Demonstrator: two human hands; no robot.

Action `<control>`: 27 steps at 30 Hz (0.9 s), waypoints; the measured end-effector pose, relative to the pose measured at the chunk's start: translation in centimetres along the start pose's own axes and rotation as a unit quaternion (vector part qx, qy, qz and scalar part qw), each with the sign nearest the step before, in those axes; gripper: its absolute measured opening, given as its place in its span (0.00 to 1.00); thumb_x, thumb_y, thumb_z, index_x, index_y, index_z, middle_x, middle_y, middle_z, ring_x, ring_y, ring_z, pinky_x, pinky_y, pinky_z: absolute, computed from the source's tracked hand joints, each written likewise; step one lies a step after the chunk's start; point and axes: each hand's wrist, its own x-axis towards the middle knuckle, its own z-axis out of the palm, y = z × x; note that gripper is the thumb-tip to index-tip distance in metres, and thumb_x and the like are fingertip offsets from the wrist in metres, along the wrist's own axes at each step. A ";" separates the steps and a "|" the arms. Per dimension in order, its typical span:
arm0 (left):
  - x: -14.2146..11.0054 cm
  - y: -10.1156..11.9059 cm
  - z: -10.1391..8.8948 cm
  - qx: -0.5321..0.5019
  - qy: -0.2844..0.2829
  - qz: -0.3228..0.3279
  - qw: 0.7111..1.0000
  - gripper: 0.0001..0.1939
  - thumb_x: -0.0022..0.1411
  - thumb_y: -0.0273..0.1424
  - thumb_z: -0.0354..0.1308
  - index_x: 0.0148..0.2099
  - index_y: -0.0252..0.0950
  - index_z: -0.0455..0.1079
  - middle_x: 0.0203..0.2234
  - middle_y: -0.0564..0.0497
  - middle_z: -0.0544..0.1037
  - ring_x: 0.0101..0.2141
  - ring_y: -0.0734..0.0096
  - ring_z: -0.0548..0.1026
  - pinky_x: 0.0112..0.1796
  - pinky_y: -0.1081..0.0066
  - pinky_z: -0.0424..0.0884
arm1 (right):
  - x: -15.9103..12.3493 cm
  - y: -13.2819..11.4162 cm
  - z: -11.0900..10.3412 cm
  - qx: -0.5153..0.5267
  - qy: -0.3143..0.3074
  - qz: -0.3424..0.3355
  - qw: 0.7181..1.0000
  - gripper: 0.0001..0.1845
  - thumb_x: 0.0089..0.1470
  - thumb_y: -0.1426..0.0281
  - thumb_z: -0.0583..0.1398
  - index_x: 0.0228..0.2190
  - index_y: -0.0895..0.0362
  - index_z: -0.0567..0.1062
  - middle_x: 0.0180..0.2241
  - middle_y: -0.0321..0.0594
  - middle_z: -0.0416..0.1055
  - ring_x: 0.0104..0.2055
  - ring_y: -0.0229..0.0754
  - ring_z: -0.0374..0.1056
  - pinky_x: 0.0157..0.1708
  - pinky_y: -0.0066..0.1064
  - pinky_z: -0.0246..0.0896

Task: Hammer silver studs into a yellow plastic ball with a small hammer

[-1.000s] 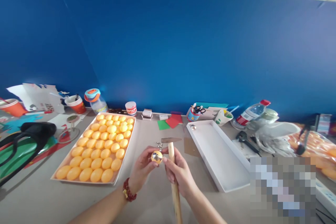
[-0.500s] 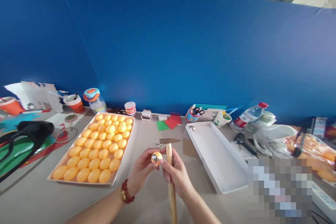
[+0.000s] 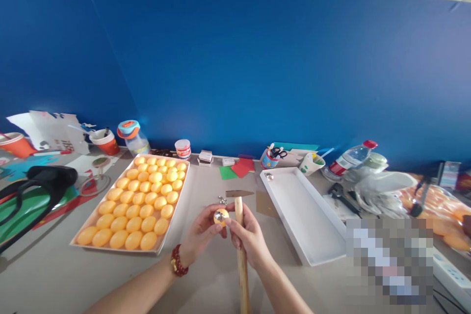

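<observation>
My left hand is closed around an orange ball that looks like a ping-pong ball. A small shiny silver piece sits on the ball's upper side, too small to name. Gripped in my right hand is a hammer with a wooden handle, its metal head pointing away from me. The right thumb and fingertips also reach the silver piece on the ball. Just beyond my hands, several small silver pieces lie on the table.
To the left, a shallow box holds rows of orange balls. A long white tray on the right has some silver pieces in its far corner. Cups, a bottle, coloured paper and a pen holder line the blue partition.
Both hands have stayed together at the ball, with the hammer still in the right one. The view has shifted slightly; the thumb and fingertips moved only a little.
</observation>
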 end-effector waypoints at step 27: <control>0.1 0.8 0.0 0.080 0.133 0.014 0.988 0.11 0.63 0.34 0.56 0.47 0.37 0.65 0.40 0.47 0.75 0.28 0.72 0.73 0.35 0.67 0.70 | 4.6 -0.4 -3.9 -0.575 0.011 0.016 0.818 0.04 0.52 0.70 0.59 0.29 0.56 0.74 0.22 0.37 0.72 0.25 0.38 0.66 0.25 0.26 0.47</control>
